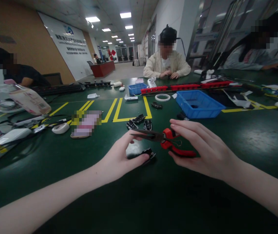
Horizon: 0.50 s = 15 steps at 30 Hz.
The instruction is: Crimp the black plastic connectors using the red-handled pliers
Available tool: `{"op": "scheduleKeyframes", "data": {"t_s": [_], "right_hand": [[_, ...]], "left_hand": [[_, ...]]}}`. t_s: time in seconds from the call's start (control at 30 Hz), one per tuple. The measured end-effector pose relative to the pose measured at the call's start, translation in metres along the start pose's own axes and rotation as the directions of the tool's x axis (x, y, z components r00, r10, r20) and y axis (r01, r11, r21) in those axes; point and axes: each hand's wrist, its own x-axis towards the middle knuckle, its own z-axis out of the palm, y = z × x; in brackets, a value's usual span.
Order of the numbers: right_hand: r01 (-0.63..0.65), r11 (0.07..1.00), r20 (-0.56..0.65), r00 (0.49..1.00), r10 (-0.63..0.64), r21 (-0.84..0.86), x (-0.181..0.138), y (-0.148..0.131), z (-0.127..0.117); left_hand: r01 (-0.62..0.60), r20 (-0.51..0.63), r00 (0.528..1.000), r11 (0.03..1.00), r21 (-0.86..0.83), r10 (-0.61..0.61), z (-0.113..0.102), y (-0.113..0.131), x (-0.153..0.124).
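My left hand [119, 156] is open in a C shape, thumb apart from fingers. Its thumb tip overlaps a small black plastic part [151, 154]; whether it presses on it I cannot tell. My right hand [204, 149] grips red-handled needle-nose pliers [166, 138], fingers by the upper handle and thumb at the lower one. The pliers' dark jaws point left, slightly parted, crossing in front of my left fingertips, which are partly hidden. Just beyond lie several similar black parts [139, 119], with one more black part [156, 105] farther back.
A blue bin [198, 104] stands right of centre, a smaller blue tray [137, 88] behind it. Red strips [184, 87] cross the table. A phone [86, 124], tape roll [60, 128], bottle [30, 97] and cables lie left. A person [167, 61] sits opposite; others sit at both sides.
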Motion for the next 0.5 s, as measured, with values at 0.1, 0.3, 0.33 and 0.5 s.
{"op": "scheduleKeyframes", "data": {"t_s": [0.1, 0.3, 0.33, 0.5], "right_hand": [[0.034, 0.999, 0.02, 0.999, -0.033, -0.038, -0.003, 0.004, 0.006], [0.17, 0.966, 0.075, 0.985, -0.158, -0.194, -0.006, 0.015, 0.015], [0.189, 0.955, 0.076, 0.981, -0.176, -0.229, -0.007, 0.017, 0.016], [0.202, 0.947, 0.101, 0.978, -0.181, -0.252, -0.008, 0.027, 0.019]], "left_hand": [[0.026, 0.05, 0.998, 0.986, 0.163, -0.034, -0.005, -0.017, -0.012], [-0.017, 0.123, 0.992, 0.949, 0.314, -0.023, 0.001, -0.026, -0.01], [-0.017, 0.127, 0.992, 0.945, 0.327, -0.026, 0.002, -0.026, -0.009], [-0.064, 0.164, 0.986, 0.935, 0.348, 0.007, 0.0, -0.03, -0.009]]}}
